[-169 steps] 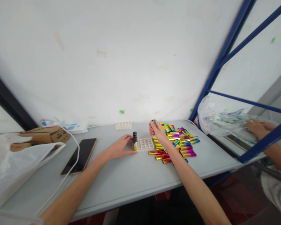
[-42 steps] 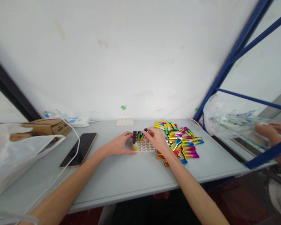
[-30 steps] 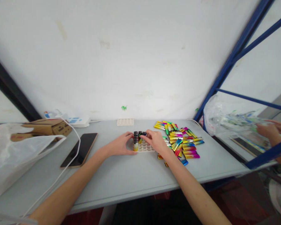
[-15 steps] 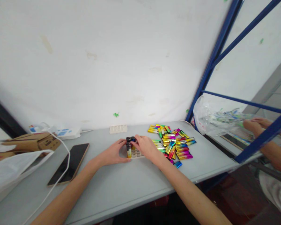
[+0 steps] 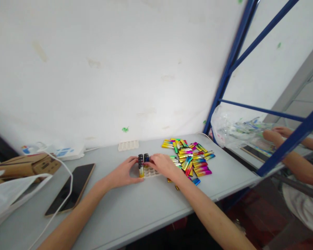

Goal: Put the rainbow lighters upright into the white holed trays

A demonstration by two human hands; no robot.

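In front of me on the desk sits a small white tray with round holes. A row of upright lighters with black tops and shiny yellow bodies fills its left end. My left hand grips that end, thumb at the front corner and fingers at the back. Over the tray, my right hand pinches a dark-topped lighter upright beside the row; its lower part is partly hidden. Right of the tray lies a loose heap of metallic, multicoloured lighters.
Another white holed tray lies near the wall. To the left are a phone with a white cable across it, a cardboard box and a white bag. A blue frame stands at right; beyond it another person's arms show.
The view has shifted slightly. My right hand has drawn back a little to the right, so the row of lighters shows more clearly. My left hand keeps its place at the tray.
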